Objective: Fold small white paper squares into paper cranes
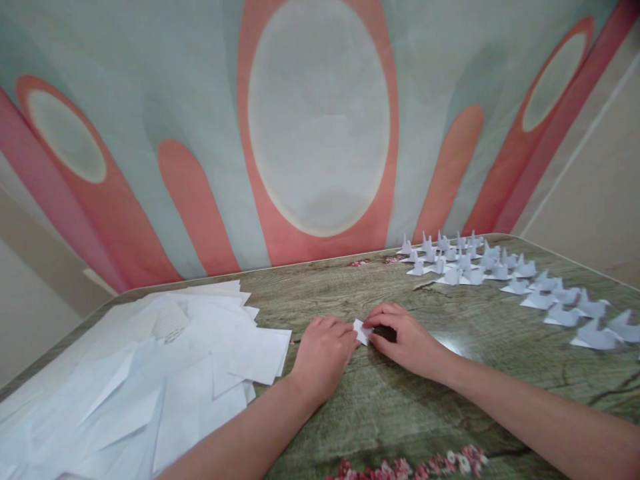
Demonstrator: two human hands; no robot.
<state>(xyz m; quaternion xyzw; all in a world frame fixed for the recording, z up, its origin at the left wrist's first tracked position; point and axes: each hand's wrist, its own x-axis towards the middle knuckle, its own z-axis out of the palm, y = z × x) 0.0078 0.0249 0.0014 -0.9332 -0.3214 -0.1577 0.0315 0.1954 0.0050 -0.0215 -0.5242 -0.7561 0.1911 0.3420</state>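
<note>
A small folded piece of white paper (361, 331) lies at the middle of the table, between my two hands. My left hand (326, 350) rests on the table with its fingers together, and their tips press on the paper's left side. From the right, my right hand (404, 339) pinches the paper's edge between thumb and fingers. Part of the paper is hidden under the fingertips. Beyond my right hand stand several white folded paper cranes (467, 272) in loose rows.
A wide, overlapping heap of white paper sheets (190, 373) covers the table's left side. The wood-patterned table (320, 293) has printed pink flowers (410, 467) near its front edge. Behind its far edge rises a wall backdrop (320, 120) with coral and grey-green shapes.
</note>
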